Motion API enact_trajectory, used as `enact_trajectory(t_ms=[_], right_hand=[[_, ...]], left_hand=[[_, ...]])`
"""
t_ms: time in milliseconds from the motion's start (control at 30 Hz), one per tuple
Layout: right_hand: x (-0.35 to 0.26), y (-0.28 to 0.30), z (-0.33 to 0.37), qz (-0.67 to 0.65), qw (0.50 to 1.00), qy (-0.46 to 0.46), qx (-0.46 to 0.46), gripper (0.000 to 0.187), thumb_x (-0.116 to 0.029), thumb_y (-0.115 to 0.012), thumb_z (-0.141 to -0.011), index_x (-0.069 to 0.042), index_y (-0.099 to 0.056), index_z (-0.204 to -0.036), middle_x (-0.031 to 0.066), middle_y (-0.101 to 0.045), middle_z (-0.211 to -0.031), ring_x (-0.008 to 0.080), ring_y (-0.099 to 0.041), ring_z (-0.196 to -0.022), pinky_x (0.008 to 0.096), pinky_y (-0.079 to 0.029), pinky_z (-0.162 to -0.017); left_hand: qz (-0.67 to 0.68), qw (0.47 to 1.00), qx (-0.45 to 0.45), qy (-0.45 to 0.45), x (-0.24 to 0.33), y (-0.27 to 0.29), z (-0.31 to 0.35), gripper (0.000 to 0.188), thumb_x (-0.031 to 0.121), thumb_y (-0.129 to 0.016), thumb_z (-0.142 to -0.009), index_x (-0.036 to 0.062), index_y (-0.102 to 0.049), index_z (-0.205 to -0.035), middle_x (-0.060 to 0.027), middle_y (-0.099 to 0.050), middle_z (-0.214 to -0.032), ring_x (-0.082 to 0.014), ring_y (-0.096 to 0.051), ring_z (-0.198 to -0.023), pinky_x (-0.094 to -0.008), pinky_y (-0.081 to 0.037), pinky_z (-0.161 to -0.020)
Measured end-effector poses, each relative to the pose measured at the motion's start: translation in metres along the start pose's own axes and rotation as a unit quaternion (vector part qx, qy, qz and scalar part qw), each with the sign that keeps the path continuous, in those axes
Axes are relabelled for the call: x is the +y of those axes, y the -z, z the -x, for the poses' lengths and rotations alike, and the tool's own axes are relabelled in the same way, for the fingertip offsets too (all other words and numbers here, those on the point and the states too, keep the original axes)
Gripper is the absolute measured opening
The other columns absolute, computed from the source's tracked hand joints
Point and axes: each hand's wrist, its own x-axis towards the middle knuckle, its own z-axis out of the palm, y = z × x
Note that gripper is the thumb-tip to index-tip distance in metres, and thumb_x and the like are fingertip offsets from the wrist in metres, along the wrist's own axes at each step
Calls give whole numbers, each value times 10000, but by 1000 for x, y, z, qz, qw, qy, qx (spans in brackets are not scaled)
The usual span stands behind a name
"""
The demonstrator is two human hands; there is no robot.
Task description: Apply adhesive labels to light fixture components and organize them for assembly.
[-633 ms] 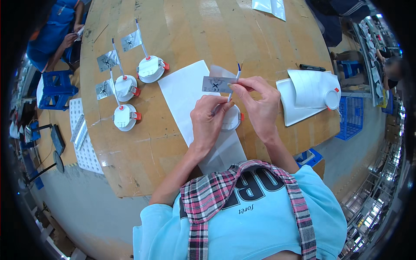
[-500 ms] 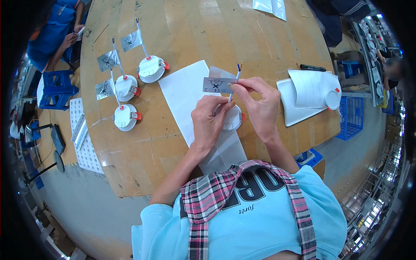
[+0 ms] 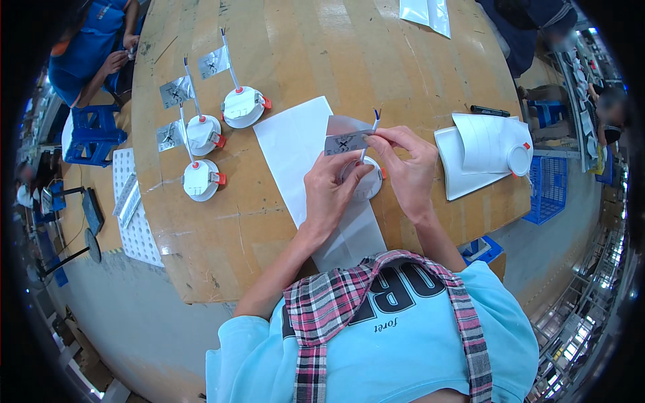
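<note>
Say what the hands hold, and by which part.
Right hand: the label, pinched at its right end, by the cable. Left hand: at the lamp, its hold unclear.

Left grip (image 3: pixel 329 191) near pinched right grip (image 3: pixel 412 169)

At six o'clock we see a light-blue shirt (image 3: pixel 410 349) with black lettering and pink, black and white plaid cloth (image 3: pixel 329 295). Toward twelve, we find a silvery-grey label (image 3: pixel 345 143) with black print on a white cable (image 3: pixel 375 125); below it, a white lamp (image 3: pixel 367 185) with a red-orange clip (image 3: pixel 383 172). At ten, three white companion lamps (image 3: pixel 244 107) share red-orange clips and silver tags (image 3: pixel 213 62). Our tan surface (image 3: pixel 322 60) shows paler bands. We note white sheets (image 3: pixel 487 144) and a black marker (image 3: pixel 490 111) near two, a blue basket (image 3: pixel 549 191) at three, and a white dotted panel (image 3: pixel 144 248) at nine.
</note>
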Motion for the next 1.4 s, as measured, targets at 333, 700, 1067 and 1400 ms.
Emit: enact_trajectory(t_ms=[333, 700, 1067, 1400], right_hand=[[3, -1, 1, -7, 1000, 6, -15, 134, -61, -728, -779, 7, -719, -895, 111, -675, -793, 165, -634, -668, 272, -494, -607], [4, -1, 3, -5, 1000, 15, -26, 130, -59, -722, -788, 15, -701, -893, 114, -666, -798, 172, -634, -670, 276, -496, -605], [5, -4, 2, 3, 998, 38, -41, 124, -58, -709, -802, 20, -682, -894, 120, -651, -789, 186, -634, -666, 286, -499, -603], [3, -7, 4, -9, 997, 53, -64, 126, -67, -696, -815, 27, -661, -890, 126, -645, -776, 191, -645, -682, 291, -500, -603]], left_hand=[[125, 983, 116, -71, 7, 27, 1, 269, 97, -744, -791, 15, -557, -967, -39, -496, -936, -144, -506, -913, -287, -418, -850], [98, 975, 120, -162, 1, 32, -27, 94, 60, -720, -800, 36, -639, -842, -85, -608, -1002, -189, -593, -914, -327, -466, -830], [237, 964, 77, -89, -2, 32, -20, 61, 28, -649, -878, -1, -597, -887, -142, -656, -1017, -170, -605, -977, -303, -482, -870], [265, 955, 128, -44, 2, 28, -14, 74, 49, -668, -876, 9, -608, -857, -63, -662, -910, -71, -597, -807, -215, -485, -728]])
